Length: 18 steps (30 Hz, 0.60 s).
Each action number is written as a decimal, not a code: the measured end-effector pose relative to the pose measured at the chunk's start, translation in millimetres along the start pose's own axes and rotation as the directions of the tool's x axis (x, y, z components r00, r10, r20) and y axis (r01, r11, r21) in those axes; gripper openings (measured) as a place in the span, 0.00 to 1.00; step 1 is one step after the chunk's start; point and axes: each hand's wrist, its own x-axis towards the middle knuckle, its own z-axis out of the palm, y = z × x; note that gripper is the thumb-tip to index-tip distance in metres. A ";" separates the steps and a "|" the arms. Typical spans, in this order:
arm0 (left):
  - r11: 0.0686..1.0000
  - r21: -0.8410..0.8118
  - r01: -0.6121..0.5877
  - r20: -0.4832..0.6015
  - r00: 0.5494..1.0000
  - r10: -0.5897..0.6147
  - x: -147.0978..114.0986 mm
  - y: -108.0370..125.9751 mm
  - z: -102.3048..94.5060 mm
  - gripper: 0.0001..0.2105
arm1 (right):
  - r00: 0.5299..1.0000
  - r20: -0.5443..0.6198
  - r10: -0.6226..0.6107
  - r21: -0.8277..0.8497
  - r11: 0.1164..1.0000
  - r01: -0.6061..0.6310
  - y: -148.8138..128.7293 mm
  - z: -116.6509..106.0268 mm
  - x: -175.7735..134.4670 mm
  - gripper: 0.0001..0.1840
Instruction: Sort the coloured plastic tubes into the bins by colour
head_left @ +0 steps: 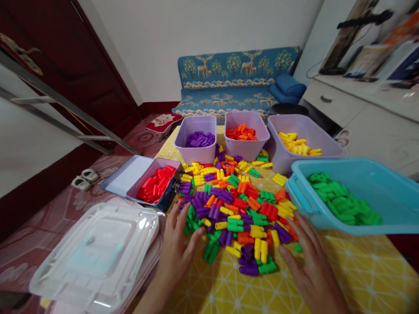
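A loose pile of plastic building pieces in purple, yellow, green, orange and red spreads over the table. Each piece looks like short tubes joined together. My left hand is at the pile's left edge, fingers apart, beside green and purple pieces. At the right edge my right hand is held with fingers spread, near yellow and purple pieces. Neither hand visibly grips a piece. Around the pile, sorted pieces lie in bins: purple pieces, orange pieces, yellow pieces, green pieces and red pieces.
Three lilac bins line the back of the yellow patterned tablecloth. A turquoise bin stands right, an open tin box left. Stacked clear lids lie front left. Beyond are a blue sofa and a metal ladder.
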 end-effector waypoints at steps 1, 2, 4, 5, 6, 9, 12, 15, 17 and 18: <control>1.000 0.003 0.012 -0.001 1.000 -0.012 -10.5 -0.9 -0.9 0.28 | 1.000 0.007 0.014 -0.014 1.000 -0.014 5.9 -3.4 -11.6 0.33; 1.000 0.012 0.019 -0.005 1.000 -0.019 -19.3 -1.6 -1.5 0.29 | 1.000 0.008 0.023 -0.034 0.999 -0.023 11.5 -5.7 -20.7 0.33; 0.999 0.049 0.023 -0.009 1.000 -0.022 -31.3 -2.9 -2.0 0.35 | 0.998 0.030 0.051 -0.071 0.996 -0.048 21.3 -6.9 -31.7 0.35; 0.997 0.074 0.019 -0.006 1.000 -0.019 -34.6 -3.6 -1.7 0.38 | 0.997 0.043 0.061 -0.087 0.995 -0.057 25.4 -5.7 -33.9 0.36; 0.995 0.099 0.011 0.005 1.000 -0.012 -36.4 -4.3 -0.7 0.41 | 0.996 0.057 0.069 -0.100 0.993 -0.063 28.7 -3.4 -34.3 0.37; 0.991 0.131 -0.016 0.093 0.996 0.004 -34.6 -4.8 6.5 0.46 | 0.994 0.086 0.070 -0.104 0.993 -0.061 32.7 8.9 -26.4 0.38; 0.992 0.118 -0.039 0.183 0.983 0.016 -26.8 -1.0 18.5 0.51 | 0.995 0.083 0.055 -0.046 0.998 -0.051 26.8 24.9 -8.0 0.37; 0.991 0.121 -0.058 0.194 0.980 0.033 -16.2 6.7 30.1 0.53 | 0.997 0.071 0.021 -0.003 1.000 -0.021 15.7 40.7 15.3 0.34; 0.992 0.107 -0.063 0.198 0.979 0.041 -8.0 12.2 35.8 0.53 | 0.999 0.050 0.010 0.027 1.000 -0.011 8.4 49.9 30.1 0.33; 0.994 0.089 -0.071 0.208 0.977 0.051 -3.6 14.6 38.0 0.53 | 0.999 0.032 0.016 0.051 0.999 -0.018 5.1 53.9 36.8 0.33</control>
